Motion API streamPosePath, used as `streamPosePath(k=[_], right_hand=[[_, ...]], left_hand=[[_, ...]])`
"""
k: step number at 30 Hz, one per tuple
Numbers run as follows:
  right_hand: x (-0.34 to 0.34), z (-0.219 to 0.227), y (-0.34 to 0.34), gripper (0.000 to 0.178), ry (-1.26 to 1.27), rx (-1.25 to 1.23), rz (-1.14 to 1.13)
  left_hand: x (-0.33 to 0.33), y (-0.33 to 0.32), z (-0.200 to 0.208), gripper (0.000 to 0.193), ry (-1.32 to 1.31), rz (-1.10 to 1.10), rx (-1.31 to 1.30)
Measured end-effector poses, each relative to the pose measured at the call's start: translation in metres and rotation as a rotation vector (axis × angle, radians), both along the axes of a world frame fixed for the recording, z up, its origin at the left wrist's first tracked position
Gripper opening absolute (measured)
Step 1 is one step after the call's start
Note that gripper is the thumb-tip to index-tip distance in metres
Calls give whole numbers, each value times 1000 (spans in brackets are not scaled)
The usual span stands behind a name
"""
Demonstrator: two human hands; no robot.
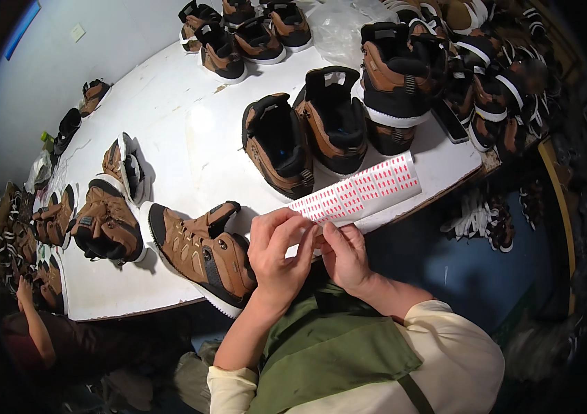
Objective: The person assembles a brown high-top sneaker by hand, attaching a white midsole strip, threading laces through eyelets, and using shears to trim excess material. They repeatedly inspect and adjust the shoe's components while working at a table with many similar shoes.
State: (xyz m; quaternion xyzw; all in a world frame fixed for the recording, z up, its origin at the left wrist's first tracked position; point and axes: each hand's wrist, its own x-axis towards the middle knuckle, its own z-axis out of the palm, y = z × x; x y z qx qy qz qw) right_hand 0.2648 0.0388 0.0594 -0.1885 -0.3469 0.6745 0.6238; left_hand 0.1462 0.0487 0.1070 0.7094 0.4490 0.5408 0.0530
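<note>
A white sticker sheet (393, 185) with rows of small red marks lies at the table's near edge, its right end curling up. My left hand (276, 252) is closed in a pinch at the sheet's lower left part. Beside it, my right hand (349, 259) grips the sheet's near edge, thumb on top. The fingertips of both hands nearly meet; whether a loose sticker is between them is too small to tell. Just left of my hands, a brown and black high-top shoe (200, 252) lies on its side. Beyond the sheet stand two upright shoes (276, 148) with open collars.
The white table (169, 131) holds more brown shoes: a group at the back (238, 34), a stack on the right (393, 76) and several on the left (107, 221). A clear plastic bag (342, 34) and a dark phone (451, 121) lie there too. A co-worker's arm (35, 324) shows at far left.
</note>
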Motion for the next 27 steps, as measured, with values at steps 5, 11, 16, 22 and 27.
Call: streamPosePath(k=[5,11,16,22,27], right_hand=[[-2,1,-1,27,-4,-12,-26],[-4,-8,-1,23,-11,-30,-99],[-5,2,-2,21,37,-28,-94],[-4,4,-1,22,87,-82,-46],[-2,0,0,22,73,-74,-18]], left_hand=[[-1,-6,-1,24,-166,-16,-89],[0,-6,-2,27,-51,-12,-29],[2,-6,-7,26,-5,12,-3],[3,-4,-4,25,18,22,35],[3,-4,-5,25,15,34,30]])
